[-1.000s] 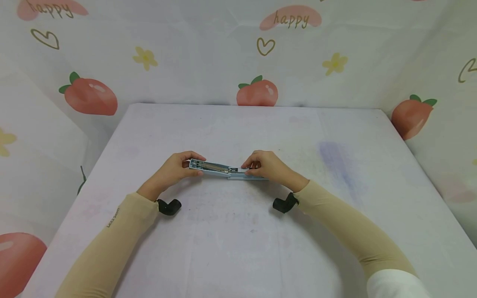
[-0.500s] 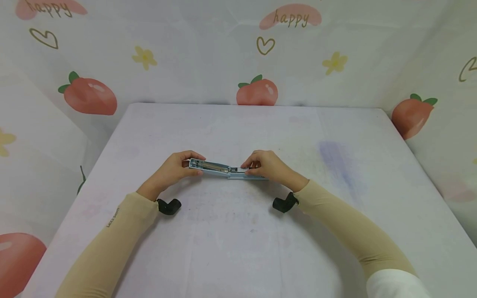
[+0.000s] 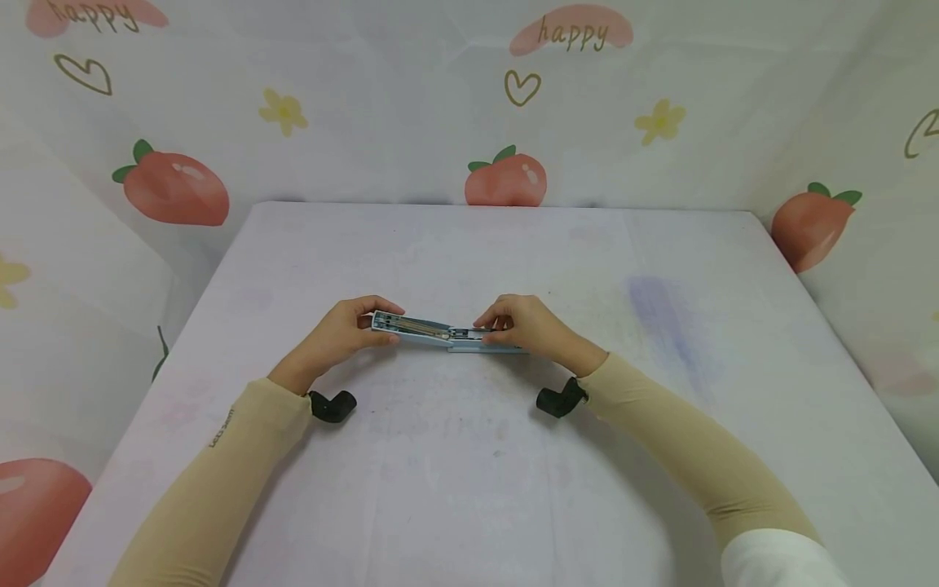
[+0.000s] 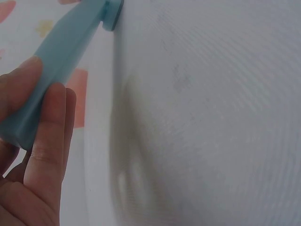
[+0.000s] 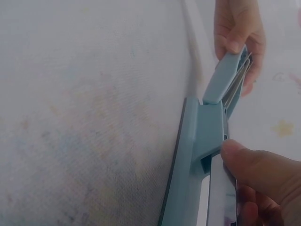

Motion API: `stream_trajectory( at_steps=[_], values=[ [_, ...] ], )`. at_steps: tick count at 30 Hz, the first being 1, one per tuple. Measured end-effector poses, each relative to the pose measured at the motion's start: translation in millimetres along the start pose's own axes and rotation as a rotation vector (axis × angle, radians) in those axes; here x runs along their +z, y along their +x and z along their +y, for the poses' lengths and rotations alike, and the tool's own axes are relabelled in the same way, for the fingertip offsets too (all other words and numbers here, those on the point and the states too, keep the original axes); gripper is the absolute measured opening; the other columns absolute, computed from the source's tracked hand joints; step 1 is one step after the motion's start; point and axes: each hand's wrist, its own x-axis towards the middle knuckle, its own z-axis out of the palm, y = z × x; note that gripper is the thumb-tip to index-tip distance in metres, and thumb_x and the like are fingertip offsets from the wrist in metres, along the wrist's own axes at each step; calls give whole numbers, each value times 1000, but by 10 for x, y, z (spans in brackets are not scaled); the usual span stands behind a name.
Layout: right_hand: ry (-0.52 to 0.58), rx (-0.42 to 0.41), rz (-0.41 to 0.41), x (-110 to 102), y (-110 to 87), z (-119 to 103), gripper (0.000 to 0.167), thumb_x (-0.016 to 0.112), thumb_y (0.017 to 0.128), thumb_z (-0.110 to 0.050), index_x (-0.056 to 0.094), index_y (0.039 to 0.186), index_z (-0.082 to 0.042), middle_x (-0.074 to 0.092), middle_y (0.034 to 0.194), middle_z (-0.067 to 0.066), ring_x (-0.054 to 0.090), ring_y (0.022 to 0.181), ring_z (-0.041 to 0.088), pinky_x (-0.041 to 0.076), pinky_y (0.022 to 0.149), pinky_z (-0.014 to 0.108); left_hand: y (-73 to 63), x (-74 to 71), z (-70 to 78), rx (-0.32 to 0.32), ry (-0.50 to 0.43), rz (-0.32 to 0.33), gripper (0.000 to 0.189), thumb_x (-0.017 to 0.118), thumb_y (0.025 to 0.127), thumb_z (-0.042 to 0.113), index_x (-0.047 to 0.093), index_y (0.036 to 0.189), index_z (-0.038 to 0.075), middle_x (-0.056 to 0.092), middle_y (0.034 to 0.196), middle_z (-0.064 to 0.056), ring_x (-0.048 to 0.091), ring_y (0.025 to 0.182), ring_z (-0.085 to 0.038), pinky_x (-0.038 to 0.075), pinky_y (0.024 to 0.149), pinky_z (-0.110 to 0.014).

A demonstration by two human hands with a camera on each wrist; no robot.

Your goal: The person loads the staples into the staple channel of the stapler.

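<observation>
A light blue stapler [image 3: 418, 330] lies folded wide apart near the middle of the table, its upper arm swung back to the left and its base [image 5: 181, 174] to the right. My left hand [image 3: 340, 330] grips the end of that upper arm [image 4: 66, 44] between thumb and fingers, holding it raised off the table. With thumb and fingertips my right hand [image 3: 524, 324] pinches the metal staple magazine [image 5: 221, 188] above the base. Part of the base and magazine is hidden behind the right hand in the head view.
A white cloth covers the table [image 3: 455, 489], with a faint purple stain [image 3: 671, 326] to the right. Behind it hangs a backdrop [image 3: 411, 98] printed with peaches and flowers. Black camera mounts [image 3: 333, 407] sit at both wrists.
</observation>
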Motion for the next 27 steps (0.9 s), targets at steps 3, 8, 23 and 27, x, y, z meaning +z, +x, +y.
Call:
stream_trajectory(
  at_steps=[3, 8, 23, 27],
  values=[
    [-2, 1, 0, -2, 1, -1, 26, 77, 83, -17, 74, 108, -13, 66, 95, 0, 56, 79, 12, 46, 67, 24, -4, 3, 5, 0, -7, 1, 45, 74, 84, 7, 59, 126, 5, 60, 117, -14, 62, 86, -12, 50, 72, -23],
    [12, -1, -3, -6, -2, -4, 26, 77, 83, -16, 74, 109, -12, 67, 98, 1, 58, 82, 13, 47, 70, 25, -3, 5, 2, 4, -12, 6, 45, 75, 83, 6, 59, 126, 4, 60, 117, -14, 61, 85, -10, 50, 71, -21],
    [144, -22, 46, -119, -69, 13, 41, 77, 83, -13, 65, 122, -7, 66, 115, 10, 61, 102, 23, 50, 91, 37, -10, 2, 12, -4, -25, 11, 46, 74, 83, 4, 59, 126, 3, 58, 120, -15, 62, 89, -10, 51, 72, -19],
    [147, 0, 58, -173, -104, 84, 58, 80, 81, -16, 56, 133, -8, 60, 127, 11, 56, 116, 28, 46, 99, 41, -17, 7, 22, -7, -26, 12, 46, 75, 83, 4, 59, 126, 4, 59, 120, -15, 62, 89, -11, 51, 72, -19]
  ],
)
